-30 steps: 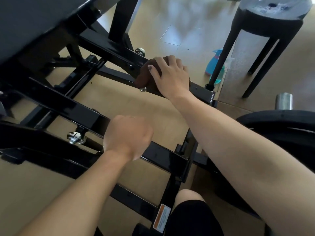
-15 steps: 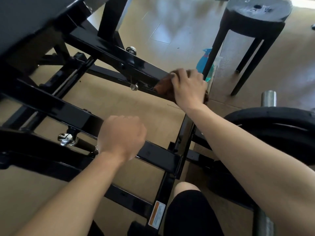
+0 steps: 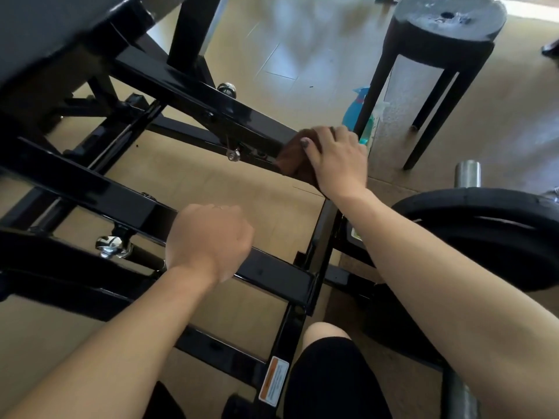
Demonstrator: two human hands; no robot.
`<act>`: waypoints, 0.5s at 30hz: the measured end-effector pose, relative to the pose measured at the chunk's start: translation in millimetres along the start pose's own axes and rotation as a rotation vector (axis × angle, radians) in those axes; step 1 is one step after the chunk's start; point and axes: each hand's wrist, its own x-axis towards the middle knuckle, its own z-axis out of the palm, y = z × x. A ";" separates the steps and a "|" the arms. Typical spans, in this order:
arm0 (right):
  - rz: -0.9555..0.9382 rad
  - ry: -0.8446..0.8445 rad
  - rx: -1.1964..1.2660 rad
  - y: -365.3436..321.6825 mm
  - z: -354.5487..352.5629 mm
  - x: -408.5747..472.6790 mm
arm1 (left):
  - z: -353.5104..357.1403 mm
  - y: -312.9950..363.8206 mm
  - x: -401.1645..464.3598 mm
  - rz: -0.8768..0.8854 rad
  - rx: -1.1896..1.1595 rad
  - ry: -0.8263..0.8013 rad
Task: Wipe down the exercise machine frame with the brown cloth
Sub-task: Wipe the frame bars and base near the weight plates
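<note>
Right hand (image 3: 338, 160) presses brown cloth (image 3: 298, 160) onto far black frame bar (image 3: 193, 92), fingers curled over it. Left hand (image 3: 208, 238) grips near frame bar (image 3: 281, 275), fingers wrapped round. Blue spray bottle (image 3: 355, 111) beside stool (image 3: 435, 46).

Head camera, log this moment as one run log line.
right hand: holds brown cloth on upper frame bar | left hand: grips lower frame bar | spray bottle: on floor

Tan floor (image 3: 211, 182) bears black machine frame (image 3: 90, 192), stool (image 3: 435, 55) (spray bottle (image 3: 354, 111) beside)
</note>
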 end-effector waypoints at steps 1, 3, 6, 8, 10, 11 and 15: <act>0.038 -0.003 -0.001 12.0 -4.0 -7.4 | 0.0 -0.3 -0.3 -0.004 -0.002 -0.004; 0.110 -0.021 -0.001 23.5 -8.3 -15.1 | 0.6 -0.9 -1.7 -0.017 -0.005 0.000; 0.191 -0.035 0.018 18.6 -8.9 -18.3 | 2.7 -1.3 -2.0 -0.013 0.007 0.029; 0.239 -0.018 0.042 12.7 -7.8 -24.7 | 3.5 -2.0 -1.8 -0.003 0.010 0.042; 0.307 0.006 0.091 7.6 -6.5 -36.9 | 3.8 -2.3 -1.7 -0.001 0.000 0.050; 0.333 0.014 0.115 4.2 -5.9 -45.0 | 3.7 -1.8 -2.6 -0.001 -0.002 0.058; 0.314 0.007 0.015 -9.3 -4.8 -76.9 | 0.5 -0.8 -3.0 -0.009 0.021 0.034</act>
